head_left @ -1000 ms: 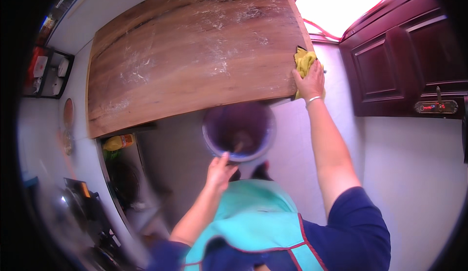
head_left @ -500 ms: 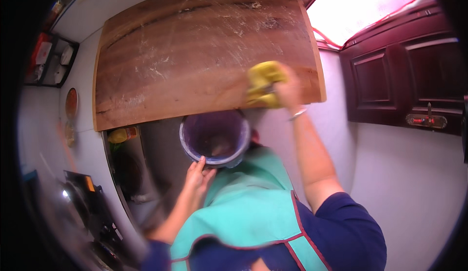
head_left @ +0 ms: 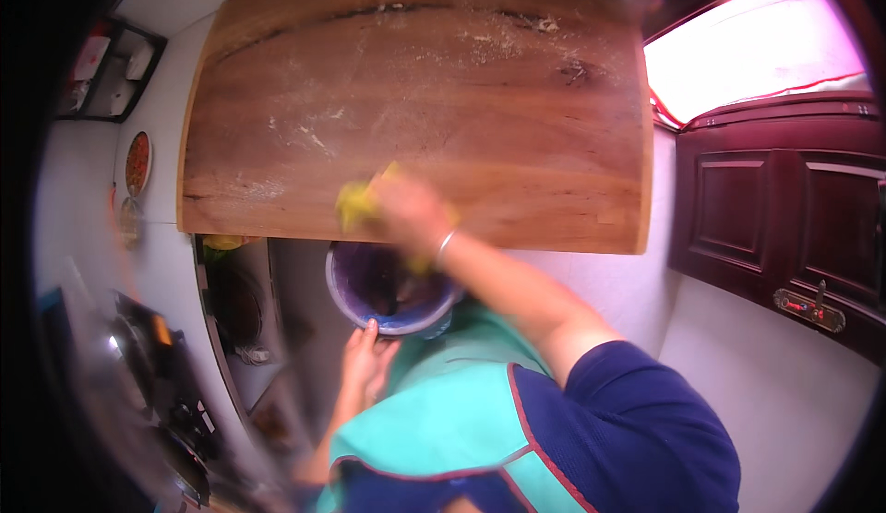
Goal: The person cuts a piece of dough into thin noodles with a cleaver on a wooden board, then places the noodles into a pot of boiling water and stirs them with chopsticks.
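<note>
A yellow cloth point(head_left: 355, 205) is bunched under my right hand point(head_left: 412, 210), which is closed on it and smeared by motion at the near edge of the wooden board point(head_left: 443, 135). White, floury streaks mark the board's far and left parts. Just below that edge, a purple bucket point(head_left: 347, 293) is tucked under the board's front, its opening facing up and partly covered by my right hand and the cloth. My left hand point(head_left: 365, 362) grips the bucket's near rim, thumb on top and fingers beneath. Something dark, too blurred to name, shows inside the bucket.
At the right stands a dark red panelled door point(head_left: 771, 208) with a metal handle point(head_left: 809, 309). A black wall rack point(head_left: 111, 70) and a round dish point(head_left: 138, 163) are at the left. Blurred dark kitchenware point(head_left: 148, 375) lies at lower left.
My right hand has swept the yellow cloth leftward along the board's near edge, to above the bucket. My left hand stays on the bucket's rim. The view has shifted slightly.
</note>
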Motion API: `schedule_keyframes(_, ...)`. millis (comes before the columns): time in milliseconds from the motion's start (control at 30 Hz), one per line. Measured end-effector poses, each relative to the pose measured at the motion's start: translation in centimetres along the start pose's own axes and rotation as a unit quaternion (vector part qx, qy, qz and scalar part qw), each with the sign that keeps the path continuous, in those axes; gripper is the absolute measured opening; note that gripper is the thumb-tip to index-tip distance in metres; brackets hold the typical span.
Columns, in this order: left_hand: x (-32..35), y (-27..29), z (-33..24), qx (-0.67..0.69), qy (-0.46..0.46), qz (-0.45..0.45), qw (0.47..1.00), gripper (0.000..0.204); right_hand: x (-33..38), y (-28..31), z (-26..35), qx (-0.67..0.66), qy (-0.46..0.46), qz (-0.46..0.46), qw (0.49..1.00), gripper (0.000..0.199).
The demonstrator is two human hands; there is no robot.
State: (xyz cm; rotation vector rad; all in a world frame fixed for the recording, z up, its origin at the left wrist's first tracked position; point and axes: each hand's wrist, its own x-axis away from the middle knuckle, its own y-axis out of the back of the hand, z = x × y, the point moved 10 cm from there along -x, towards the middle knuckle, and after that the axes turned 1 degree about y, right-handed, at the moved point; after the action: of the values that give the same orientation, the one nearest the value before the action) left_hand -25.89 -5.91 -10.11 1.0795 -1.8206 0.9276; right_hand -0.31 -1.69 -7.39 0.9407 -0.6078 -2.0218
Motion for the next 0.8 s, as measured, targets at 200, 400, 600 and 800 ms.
schedule_keyframes(200,-0.1,6.0,-1.3,-0.044,-0.002,0.011,0.999,0.025,1.3,8.2,3.8,-0.218,-0.182,-0.036,0.958,0.045)
schedule_keyframes(400,-2.6,5.2,-1.8,-0.068,0.004,0.008,0.998,0.023,12.2,29.0,-15.4,-0.070,-0.448,-0.283,0.845,0.042)
schedule_keyframes(600,-4.6,2.4,-2.2,-0.008,0.036,-0.044,0.998,0.022,8.5,31.6,-31.9,0.318,-0.428,-0.181,0.827,0.065)
schedule_keyframes(800,-4.6,1.9,-2.8,0.006,0.015,-0.066,0.998,0.023,-12.8,22.4,-32.5,0.313,-0.232,-0.041,0.920,0.051)
